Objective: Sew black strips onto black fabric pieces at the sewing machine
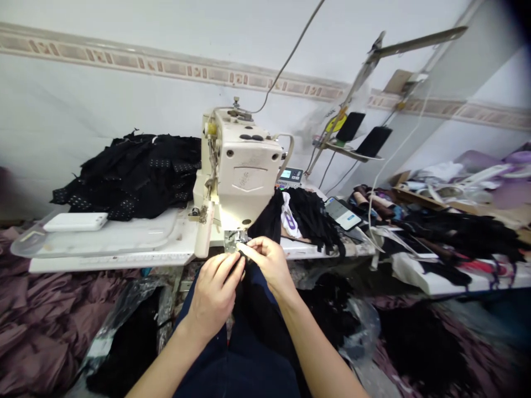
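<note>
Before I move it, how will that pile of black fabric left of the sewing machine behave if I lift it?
Probably floppy and fairly light: the black fabric pile slumps in soft folds. Its ragged edges suggest pieces could slide off as you lift. The dotted strips may feel stiffer and snag, though their material is unclear.

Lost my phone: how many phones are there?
3: a black phone and a second stand on a rack upper right; a third lies lit on the table beside the sewing machine. More may be hidden.
</note>
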The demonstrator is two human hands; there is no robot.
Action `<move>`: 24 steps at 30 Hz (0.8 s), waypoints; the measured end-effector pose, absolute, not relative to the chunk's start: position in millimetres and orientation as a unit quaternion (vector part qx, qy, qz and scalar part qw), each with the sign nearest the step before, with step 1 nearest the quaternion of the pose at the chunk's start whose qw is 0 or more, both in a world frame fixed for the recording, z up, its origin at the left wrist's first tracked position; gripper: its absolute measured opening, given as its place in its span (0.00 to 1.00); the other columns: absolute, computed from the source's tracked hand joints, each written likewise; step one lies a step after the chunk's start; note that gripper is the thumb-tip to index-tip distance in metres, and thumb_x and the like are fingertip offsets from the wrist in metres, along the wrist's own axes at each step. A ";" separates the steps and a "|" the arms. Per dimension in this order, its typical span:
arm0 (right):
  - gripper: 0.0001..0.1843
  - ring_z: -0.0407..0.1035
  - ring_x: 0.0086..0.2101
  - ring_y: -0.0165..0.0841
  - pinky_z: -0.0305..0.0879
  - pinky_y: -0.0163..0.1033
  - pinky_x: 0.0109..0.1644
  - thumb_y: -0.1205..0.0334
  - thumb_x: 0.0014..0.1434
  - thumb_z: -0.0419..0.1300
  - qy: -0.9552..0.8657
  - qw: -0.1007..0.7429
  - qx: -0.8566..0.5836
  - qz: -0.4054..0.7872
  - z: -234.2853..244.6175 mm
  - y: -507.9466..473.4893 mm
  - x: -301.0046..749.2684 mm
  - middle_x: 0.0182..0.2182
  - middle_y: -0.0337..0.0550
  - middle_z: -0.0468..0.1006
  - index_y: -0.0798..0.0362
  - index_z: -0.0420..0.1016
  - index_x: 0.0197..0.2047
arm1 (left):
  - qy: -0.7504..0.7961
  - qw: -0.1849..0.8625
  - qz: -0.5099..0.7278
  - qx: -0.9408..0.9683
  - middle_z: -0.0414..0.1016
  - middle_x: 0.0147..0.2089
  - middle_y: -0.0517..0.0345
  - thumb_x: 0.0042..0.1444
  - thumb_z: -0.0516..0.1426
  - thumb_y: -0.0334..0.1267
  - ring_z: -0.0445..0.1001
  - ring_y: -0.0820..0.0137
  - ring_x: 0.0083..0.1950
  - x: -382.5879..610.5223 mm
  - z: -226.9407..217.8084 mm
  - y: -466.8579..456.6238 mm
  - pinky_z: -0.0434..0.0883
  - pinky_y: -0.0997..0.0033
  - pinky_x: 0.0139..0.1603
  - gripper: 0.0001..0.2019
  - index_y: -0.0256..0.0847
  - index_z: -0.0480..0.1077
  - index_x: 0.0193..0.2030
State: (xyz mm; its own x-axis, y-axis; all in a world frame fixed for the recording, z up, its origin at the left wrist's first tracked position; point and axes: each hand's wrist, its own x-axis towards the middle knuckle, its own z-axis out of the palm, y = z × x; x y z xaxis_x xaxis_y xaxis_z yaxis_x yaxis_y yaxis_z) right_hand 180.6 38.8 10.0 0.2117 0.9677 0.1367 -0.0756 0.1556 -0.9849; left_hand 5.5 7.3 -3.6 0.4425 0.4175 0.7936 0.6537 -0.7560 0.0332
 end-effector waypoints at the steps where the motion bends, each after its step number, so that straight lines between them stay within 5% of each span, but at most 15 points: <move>1: 0.21 0.69 0.28 0.31 0.65 0.34 0.31 0.45 0.52 0.78 -0.434 0.616 -0.490 0.438 6.3 35.3 179.5 0.27 0.37 0.78 0.52 0.80 0.33 | -0.315 0.141 -0.416 -0.841 0.81 0.62 0.44 0.70 0.54 0.22 0.77 0.55 0.64 4.9 -2.9 8.0 0.75 0.51 0.65 0.24 0.37 0.71 0.70; 6: 0.29 0.61 0.20 0.27 0.52 0.32 0.19 0.32 0.63 0.66 -0.426 0.567 -0.503 0.494 -16.9 2.0 182.2 0.26 0.37 0.73 0.53 0.78 0.33 | -0.295 0.161 -0.393 -0.856 0.82 0.61 0.42 0.70 0.53 0.21 0.78 0.55 0.62 2.5 1.9 13.3 0.77 0.52 0.64 0.20 0.30 0.73 0.66; 10: 0.28 0.52 0.19 0.23 0.45 0.31 0.19 0.35 0.61 0.71 -0.427 0.558 -0.487 0.519 -26.4 -19.9 188.4 0.21 0.33 0.66 0.54 0.80 0.31 | -0.284 0.160 -0.369 -0.870 0.82 0.61 0.41 0.69 0.51 0.20 0.78 0.54 0.61 -0.1 7.7 16.8 0.78 0.52 0.62 0.21 0.30 0.74 0.64; 24: 0.22 0.57 0.19 0.24 0.48 0.31 0.20 0.43 0.54 0.77 -0.363 0.648 -0.488 0.458 -3.6 -7.2 180.0 0.21 0.39 0.77 0.55 0.83 0.30 | -0.385 0.181 -0.396 -0.814 0.81 0.60 0.39 0.69 0.54 0.24 0.77 0.51 0.61 27.8 0.4 2.7 0.77 0.48 0.60 0.19 0.29 0.74 0.64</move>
State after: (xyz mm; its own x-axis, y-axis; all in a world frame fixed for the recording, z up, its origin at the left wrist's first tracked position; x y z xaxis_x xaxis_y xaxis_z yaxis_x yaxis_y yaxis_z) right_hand 180.0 -7.2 -3.6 0.3174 0.9480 0.0227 -0.2396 0.1033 -0.9654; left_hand 27.8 2.7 0.4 0.3898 0.4838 0.7836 0.7699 -0.6381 0.0111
